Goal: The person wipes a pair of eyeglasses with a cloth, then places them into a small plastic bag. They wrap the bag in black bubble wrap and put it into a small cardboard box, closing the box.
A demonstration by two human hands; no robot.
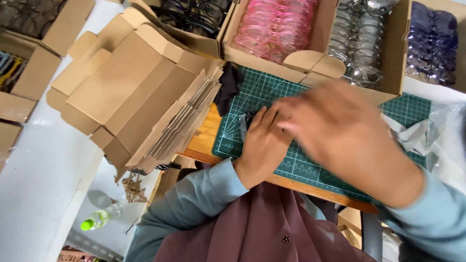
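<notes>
My left hand [262,145] lies flat on the green cutting mat [272,90], fingers pressing a small dark item [249,118] wrapped in clear plastic; what it is I cannot tell. My right hand [340,136] is blurred with motion just to the right and above it, fingers spread, hiding part of the mat. Whether it holds anything is unclear. A dark cloth [228,87] lies at the mat's left edge.
A stack of flat die-cut cardboard boxes [141,92] lies to the left. Open cartons behind the mat hold pink glasses [274,24], clear glasses [359,43], dark glasses [194,14] and blue ones [432,43]. Crumpled plastic bags [427,136] sit at right. A bottle [99,218] lies below.
</notes>
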